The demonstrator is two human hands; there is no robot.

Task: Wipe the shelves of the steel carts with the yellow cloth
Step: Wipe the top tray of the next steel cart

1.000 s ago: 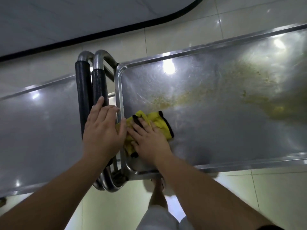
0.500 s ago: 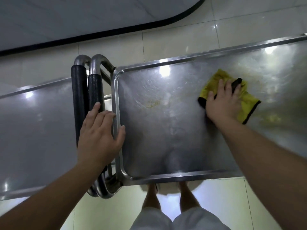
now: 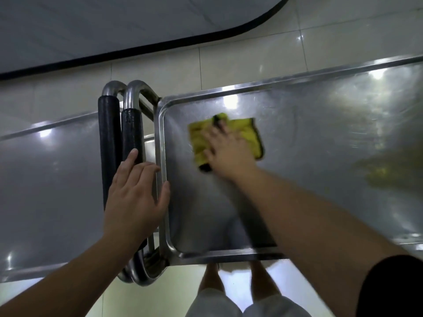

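Two steel carts stand side by side. The right cart's top shelf (image 3: 297, 138) holds the yellow cloth (image 3: 246, 131), which has a black edge and lies flat near the shelf's far left corner. My right hand (image 3: 229, 152) presses flat on the cloth with straight fingers; it is motion-blurred. A yellowish stain (image 3: 380, 172) remains at the shelf's right side. My left hand (image 3: 135, 200) rests flat, fingers straight, on the black-padded handles (image 3: 109, 138) and the right cart's left rim. The left cart's shelf (image 3: 45, 191) lies bare.
Both carts stand on pale glossy floor tiles (image 3: 229, 62). A grey surface with a black curved border (image 3: 137, 21) lies beyond them. My legs and feet (image 3: 229, 284) stand right at the right cart's near edge.
My right hand swept the cloth from the shelf's near left corner out to the right, then back left to the far left part. The streak near the left is gone. My left hand stayed put.
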